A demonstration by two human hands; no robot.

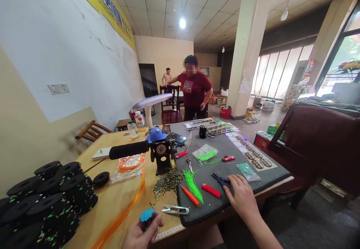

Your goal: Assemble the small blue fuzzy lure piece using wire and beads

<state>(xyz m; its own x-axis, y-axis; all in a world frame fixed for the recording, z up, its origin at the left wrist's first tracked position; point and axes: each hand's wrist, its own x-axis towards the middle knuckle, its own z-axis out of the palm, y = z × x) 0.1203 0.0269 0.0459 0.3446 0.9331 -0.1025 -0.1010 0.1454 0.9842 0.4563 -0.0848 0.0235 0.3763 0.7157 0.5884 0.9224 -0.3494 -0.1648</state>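
Observation:
Low at the front edge of the table, my left hand [144,231] is closed round a small piece with a crumbly-looking turquoise-blue top [147,214]; its exact kind I cannot make out. On the dark grey mat, my right hand [242,195] lies with its fingers stretched out at the blue handles of a pair of pliers [221,179]. Whether the fingertips press on the handles is unclear. Thread snips [176,209] lie between my hands. Near them are an orange pen-like tool [189,195], a red lighter [210,190] and bright green strands [193,186].
Stacked black foam spools [42,200] crowd the left. A winding device with a black handle [161,151] stands mid-table behind a heap of small beads [168,181]. Orange strands [126,206] trail forward. Sticker sheets [250,149] lie at the right. A person [194,87] stands beyond the table.

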